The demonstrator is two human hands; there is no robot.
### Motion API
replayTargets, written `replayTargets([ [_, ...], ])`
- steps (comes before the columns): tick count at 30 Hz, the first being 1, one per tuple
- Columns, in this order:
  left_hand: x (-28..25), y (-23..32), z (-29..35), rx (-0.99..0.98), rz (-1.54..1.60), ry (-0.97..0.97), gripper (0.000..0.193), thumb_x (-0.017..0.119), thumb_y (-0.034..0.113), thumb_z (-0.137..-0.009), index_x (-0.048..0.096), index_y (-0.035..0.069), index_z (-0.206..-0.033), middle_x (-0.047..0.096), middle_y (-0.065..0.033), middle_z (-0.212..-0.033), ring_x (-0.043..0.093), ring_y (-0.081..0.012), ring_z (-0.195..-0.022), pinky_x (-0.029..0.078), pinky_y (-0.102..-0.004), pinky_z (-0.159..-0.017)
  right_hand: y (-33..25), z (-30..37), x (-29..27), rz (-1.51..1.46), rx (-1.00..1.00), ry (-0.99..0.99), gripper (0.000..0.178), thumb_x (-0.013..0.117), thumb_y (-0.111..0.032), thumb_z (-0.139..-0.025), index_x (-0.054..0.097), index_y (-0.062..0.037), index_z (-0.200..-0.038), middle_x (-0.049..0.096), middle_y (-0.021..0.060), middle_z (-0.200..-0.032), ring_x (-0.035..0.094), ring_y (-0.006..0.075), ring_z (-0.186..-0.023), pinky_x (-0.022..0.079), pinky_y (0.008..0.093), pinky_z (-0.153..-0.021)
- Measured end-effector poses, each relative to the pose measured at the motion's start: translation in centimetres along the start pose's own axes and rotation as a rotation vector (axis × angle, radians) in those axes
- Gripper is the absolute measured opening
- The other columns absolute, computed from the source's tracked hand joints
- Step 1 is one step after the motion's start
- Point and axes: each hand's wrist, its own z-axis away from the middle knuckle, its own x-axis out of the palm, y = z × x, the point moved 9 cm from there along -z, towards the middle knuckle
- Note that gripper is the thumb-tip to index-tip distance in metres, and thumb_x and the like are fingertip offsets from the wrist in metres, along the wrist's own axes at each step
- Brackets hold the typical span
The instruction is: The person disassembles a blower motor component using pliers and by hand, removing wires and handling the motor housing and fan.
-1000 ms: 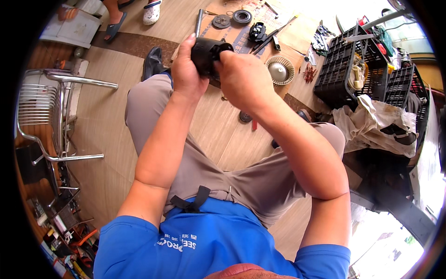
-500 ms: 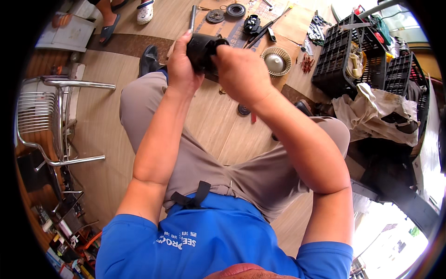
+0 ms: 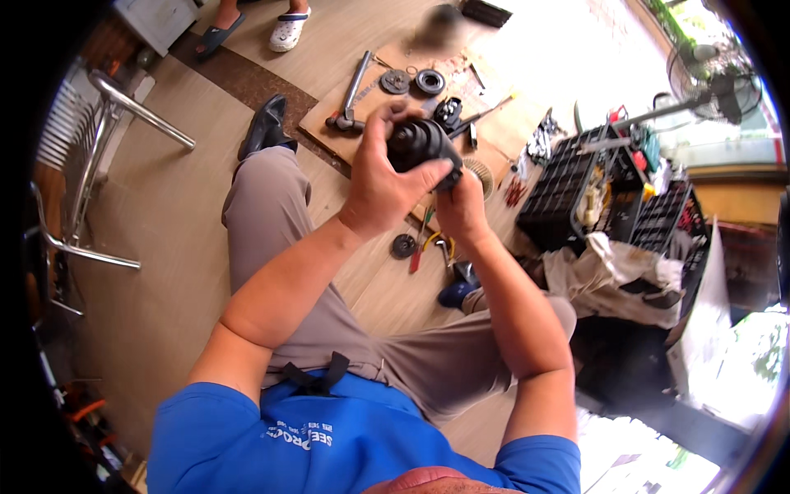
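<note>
In front of me, above the floor, I hold a black stepped, round housing (image 3: 418, 142). My left hand (image 3: 380, 179) wraps round its left side, with the thumb across its near edge. My right hand (image 3: 462, 204) grips the near right end from below; its fingers are mostly hidden behind the housing. Just beyond my right hand a pale ribbed blower wheel (image 3: 480, 174) shows in part. On the cardboard sheet (image 3: 336, 136) lie a metal pipe with a jointed end (image 3: 356, 90), a grey disc (image 3: 395, 81), a black ring-shaped part (image 3: 429, 81) and a small black assembly (image 3: 448, 112).
A small dark wheel (image 3: 403, 245), a red-handled tool (image 3: 415, 262) and yellow-handled pliers (image 3: 431, 240) lie between my legs. Black plastic crates (image 3: 559, 185) and a pale cloth (image 3: 605, 276) stand at right. A metal-framed chair (image 3: 111, 95) is at left; another person's feet (image 3: 288, 31) are far left.
The housing has turned, so its stepped round face shows. My left hand now reaches round it, and my right hand has shifted lower beneath it. The view has swung, showing a fan at far right.
</note>
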Motion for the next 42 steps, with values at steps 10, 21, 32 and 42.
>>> replayTargets([
  [10, 0.1, 3.5, 1.6, 0.181, -0.165, -0.006, 0.075, 0.085, 0.008, -0.068, 0.044, -0.001, -0.130, 0.057, -0.0133, -0.122, 0.058, -0.0228, -0.113, 0.046, -0.0341, -0.100, 0.8, 1.6, 1.0, -0.482, 0.131, 0.051, 0.025, 0.065, -0.001, -0.088, 0.065, -0.0003, -0.113, 0.069, 0.0063, -0.108, 0.064, 0.0152, -0.098, 0.052, 0.0310, -0.088],
  [21, -1.7, 3.1, 0.5, 0.171, -0.303, 0.060, 0.069, 0.088, 0.021, -0.067, 0.052, 0.000, -0.121, 0.061, -0.0155, -0.111, 0.061, -0.0253, -0.104, 0.049, -0.0353, -0.093, -0.1, 1.8, 1.1, -0.179, 0.036, 0.051, 0.007, 0.056, -0.002, -0.095, 0.063, -0.0018, -0.093, 0.064, -0.0001, -0.079, 0.058, 0.0083, -0.072, 0.046, 0.0245, -0.064],
  [32, -3.2, 0.1, -0.9, -0.140, 0.064, 0.087, 0.044, 0.081, 0.017, -0.077, 0.057, 0.002, -0.110, 0.063, -0.0039, -0.095, 0.060, -0.0087, -0.085, 0.052, -0.0247, -0.078, 0.3, 2.0, 2.2, -0.136, 0.256, -0.118, 0.034, 0.047, -0.026, -0.104, 0.058, -0.0020, -0.082, 0.052, -0.0036, -0.064, 0.044, 0.0040, -0.057, 0.033, 0.0221, -0.050],
  [42, -2.8, -3.6, -1.8, -0.327, 0.549, 0.008, 0.039, 0.075, 0.016, -0.080, 0.054, 0.003, -0.111, 0.059, -0.0056, -0.096, 0.062, -0.0125, -0.084, 0.054, -0.0272, -0.076, -2.5, 0.7, 2.3, 0.138, 0.141, -0.021, 0.012, 0.052, -0.009, -0.094, 0.059, 0.0006, -0.095, 0.060, 0.0197, -0.068, 0.062, 0.0373, -0.062, 0.048, 0.0412, -0.058],
])
